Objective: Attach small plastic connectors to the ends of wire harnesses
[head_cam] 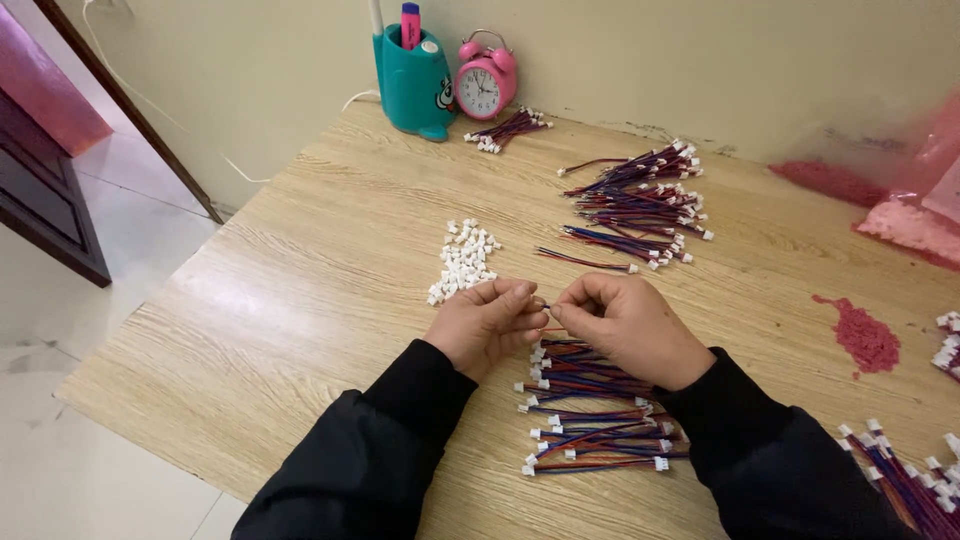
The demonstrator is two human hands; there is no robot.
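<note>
a thin red-blue wire (549, 305) is pinched between the left hand (487, 322) and right hand (628, 325), both grips closed on it, above the finished wire pile (590, 415). loose white connectors (463, 259) beyond the pile are not yet used.

Lighting's pretty soft and even here, kinda flat indoor light with no harsh glare anywhere on the wooden table (300, 290). Shadows are faint, just a bit of soft dark under the left hand (487, 322) and right hand (625, 325), close below the fingers. Everything around the fingertips is sharp enough, but whatever's pinched between them is too tiny to make out. Farther out from the fingers the edges bow a little, wide-angle style, and the pink stuff (915, 225) far right goes hazy.
</note>
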